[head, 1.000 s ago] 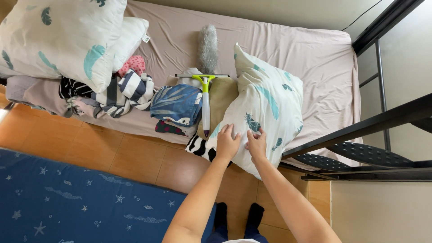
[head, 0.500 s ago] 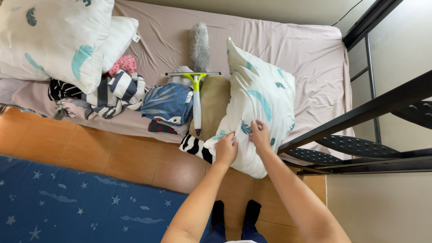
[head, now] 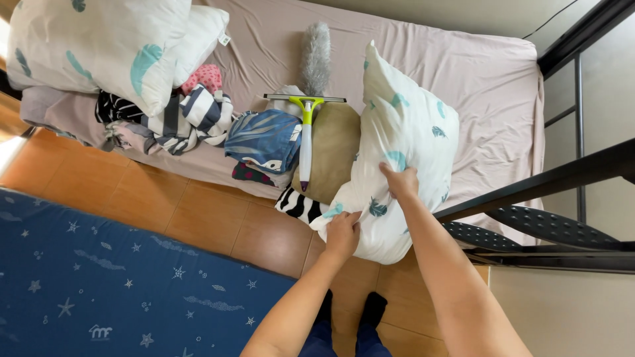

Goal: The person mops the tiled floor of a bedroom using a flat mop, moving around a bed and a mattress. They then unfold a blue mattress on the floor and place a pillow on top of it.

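Observation:
A white pillow with teal leaf prints [head: 403, 132] stands tilted on the bed's near edge, its lower end hanging over the floor. My left hand [head: 342, 233] grips its bottom left corner. My right hand [head: 399, 181] pinches the pillow's fabric near the middle. Beside the pillow lie a tan cushion [head: 334, 149], a green-handled window squeegee [head: 305, 125] and a grey duster [head: 316, 56].
The bed [head: 476, 73] has a pale pink sheet. Folded blue clothes [head: 264, 140], striped garments [head: 192, 116] and two more pillows [head: 99, 46] sit at the left. A black metal ladder and frame [head: 549, 225] stands at the right. A blue star-patterned mattress [head: 112, 284] lies on the wooden floor.
The pillow has been raised more upright. My right hand moved up the pillow's face while my left hand stayed on the lower corner. The camera view shifted slightly.

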